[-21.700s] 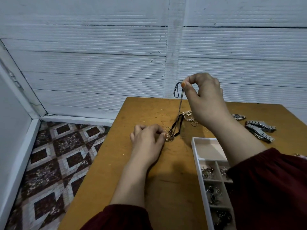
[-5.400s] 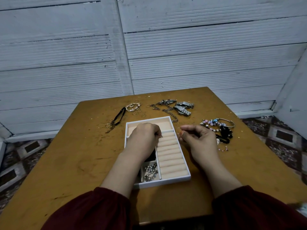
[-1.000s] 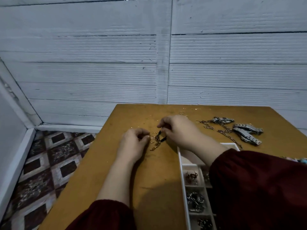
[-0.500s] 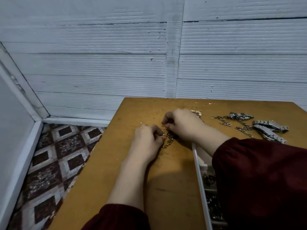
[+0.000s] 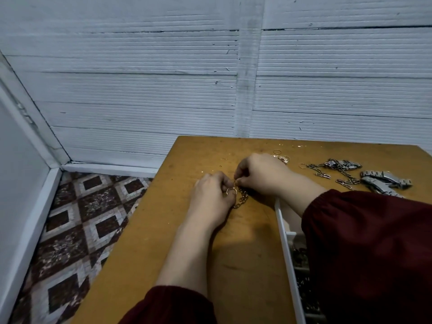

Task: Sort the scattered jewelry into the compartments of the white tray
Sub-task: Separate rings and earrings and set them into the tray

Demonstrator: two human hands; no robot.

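Left hand (image 5: pixel 211 198), right hand (image 5: pixel 261 174), chain (image 5: pixel 243 200) between them.

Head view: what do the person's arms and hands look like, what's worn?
Bare left hand and right hand, no gloves. Dark maroon long sleeves with gathered cuffs: left sleeve ends far up the forearm, right sleeve nearer the wrist.

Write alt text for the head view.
The left hand and right hand pinch gold rings and chain on a wooden table. The white tray shows at right, partly under a red sleeve; silver chains and watch bands lie beyond.
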